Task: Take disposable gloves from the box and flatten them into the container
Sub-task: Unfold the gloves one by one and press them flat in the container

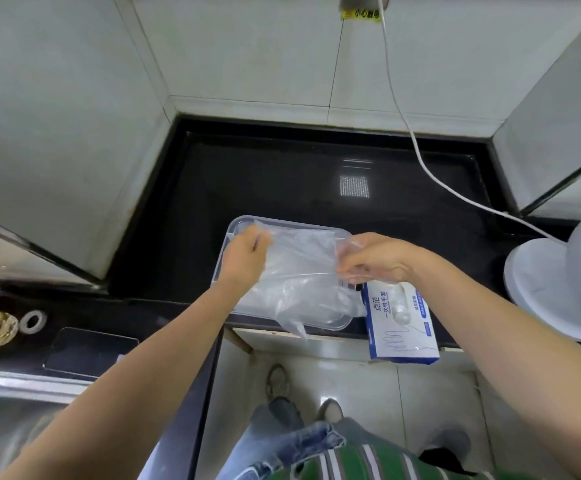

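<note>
Head view: left hand (247,254) & right hand (375,258) each pinched an end of a clear glove (301,252), stretched over the clear container (320,325) mid-counter. The glove box (400,323) sat just right of it. Step: flattening. Next, prob. lower the glove flat w/o creases.

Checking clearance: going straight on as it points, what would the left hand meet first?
Likely the far rim of the clear plastic container; with depth unclear, the left hand, gripping a clear glove, may pass above it to the black countertop.
</note>
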{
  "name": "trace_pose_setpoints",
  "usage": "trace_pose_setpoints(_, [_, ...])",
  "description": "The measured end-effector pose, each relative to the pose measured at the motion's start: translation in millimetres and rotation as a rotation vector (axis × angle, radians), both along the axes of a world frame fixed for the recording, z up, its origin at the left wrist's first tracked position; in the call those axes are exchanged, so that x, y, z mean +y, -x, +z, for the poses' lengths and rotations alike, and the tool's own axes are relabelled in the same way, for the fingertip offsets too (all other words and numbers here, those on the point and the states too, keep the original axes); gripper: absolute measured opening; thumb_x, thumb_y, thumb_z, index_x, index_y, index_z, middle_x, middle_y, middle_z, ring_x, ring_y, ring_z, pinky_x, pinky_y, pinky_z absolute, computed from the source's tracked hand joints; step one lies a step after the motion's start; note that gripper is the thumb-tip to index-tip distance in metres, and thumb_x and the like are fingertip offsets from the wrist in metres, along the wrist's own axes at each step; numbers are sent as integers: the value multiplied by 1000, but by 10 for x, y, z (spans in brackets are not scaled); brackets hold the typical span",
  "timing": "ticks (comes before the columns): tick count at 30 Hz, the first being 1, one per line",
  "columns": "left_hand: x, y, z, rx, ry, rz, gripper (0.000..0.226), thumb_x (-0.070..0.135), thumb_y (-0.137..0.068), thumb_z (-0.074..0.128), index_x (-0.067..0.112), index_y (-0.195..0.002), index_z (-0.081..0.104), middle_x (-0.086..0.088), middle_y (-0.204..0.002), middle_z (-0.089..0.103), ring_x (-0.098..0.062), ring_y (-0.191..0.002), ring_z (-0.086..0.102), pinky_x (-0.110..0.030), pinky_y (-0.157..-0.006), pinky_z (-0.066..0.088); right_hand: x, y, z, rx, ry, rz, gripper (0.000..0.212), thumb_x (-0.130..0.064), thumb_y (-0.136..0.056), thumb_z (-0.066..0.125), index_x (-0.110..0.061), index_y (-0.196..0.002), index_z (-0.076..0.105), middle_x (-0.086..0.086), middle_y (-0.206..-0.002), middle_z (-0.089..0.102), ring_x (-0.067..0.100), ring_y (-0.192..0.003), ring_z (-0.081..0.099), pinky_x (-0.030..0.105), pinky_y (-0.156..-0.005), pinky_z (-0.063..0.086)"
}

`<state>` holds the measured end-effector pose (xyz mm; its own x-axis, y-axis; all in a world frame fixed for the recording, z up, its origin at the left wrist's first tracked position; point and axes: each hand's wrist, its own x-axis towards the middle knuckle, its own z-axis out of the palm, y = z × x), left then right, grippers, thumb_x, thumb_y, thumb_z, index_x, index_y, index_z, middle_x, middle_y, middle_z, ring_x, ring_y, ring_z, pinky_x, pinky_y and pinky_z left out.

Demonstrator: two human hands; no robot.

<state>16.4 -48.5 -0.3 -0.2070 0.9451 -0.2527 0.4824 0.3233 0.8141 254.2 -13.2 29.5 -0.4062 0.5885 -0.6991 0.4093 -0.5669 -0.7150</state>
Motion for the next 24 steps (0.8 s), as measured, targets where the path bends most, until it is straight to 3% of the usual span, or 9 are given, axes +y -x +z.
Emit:
trace_pose_setpoints(2, [-21, 74, -97, 235, 0, -88, 28, 18, -103, 34, 10, -81, 48, -6, -62, 45, -11, -53, 40, -19, -44, 37, 64, -4, -9, -182, -138, -45, 37, -2, -81, 74, -11, -113, 57, 15, -114, 60, 23, -93, 65, 34, -81, 58])
trace_pose_setpoints(5, [-30, 75, -153, 452, -16, -149, 21, 12, -104, 32, 3, -106, 50, -13, -76, 57, -21, -61, 57, -27, -55, 47, 88, 155, 56, -393, -724, -160, 52, -10, -79, 74, -18, -126, 53, 1, -123, 48, 21, -115, 53, 34, -95, 47])
trace_pose_setpoints(8, [1, 37, -165, 542, 13, -227, 30, 21, -105, 27, 3, -113, 50, -20, -95, 62, -35, -84, 60, -39, -70, 44, 24, 466, 134, -221, -1121, -194, 31, -6, -82, 63, -17, -111, 63, -2, -108, 57, 13, -92, 57, 17, -80, 45])
trace_pose_setpoints(10, [19, 12, -214, 637, 57, -270, 24, 13, -103, 31, 5, -120, 46, -18, -100, 63, -33, -83, 59, -38, -67, 43, -50, 669, -2, -127, -1014, -23, 22, -2, -85, 60, -15, -101, 68, 3, -93, 65, 14, -78, 60, 18, -71, 46])
trace_pose_setpoints(12, [44, 22, -300, 718, 108, -301, 28, 6, -100, 36, 8, -127, 40, -13, -93, 59, -25, -73, 53, -33, -58, 40, -108, 794, -243, -203, -777, 180, 25, -4, -91, 58, -16, -110, 67, 6, -96, 66, 17, -80, 61, 23, -74, 47])
trace_pose_setpoints(15, [93, 43, -457, 703, 161, -336, 40, 2, -97, 40, 12, -135, 33, -12, -94, 60, -25, -73, 56, -32, -56, 43, -125, 831, -626, -450, -441, 403, 51, -16, -98, 54, -27, -146, 40, 5, -126, 56, 20, -106, 57, 27, -91, 46])
trace_pose_setpoints(18, [143, 29, -477, 747, 196, -358, 50, 8, -98, 47, 9, -143, 25, -14, -111, 62, -26, -88, 64, -29, -61, 45, -137, 835, -854, -588, -269, 496, 73, -22, -97, 53, -34, -157, 12, 9, -150, 34, 29, -121, 52, 31, -92, 45])
trace_pose_setpoints(21, [146, -17, -433, 1004, -49, -401, 50, 6, -89, 55, 7, -135, 36, -13, -124, 48, -25, -105, 54, -29, -81, 47, -133, 890, -923, -616, -244, 492, 83, -16, -94, 54, -36, -157, 3, 10, -161, 7, 32, -127, 48, 29, -84, 45])
trace_pose_setpoints(24, [150, -100, -396, 955, -273, -475, 42, -6, -74, 59, 11, -112, 52, -9, -106, 51, -25, -89, 52, -32, -72, 42, -136, 946, -970, -621, -211, 504, 91, -12, -91, 56, -35, -157, -3, 7, -161, -3, 31, -120, 53, 32, -84, 52])
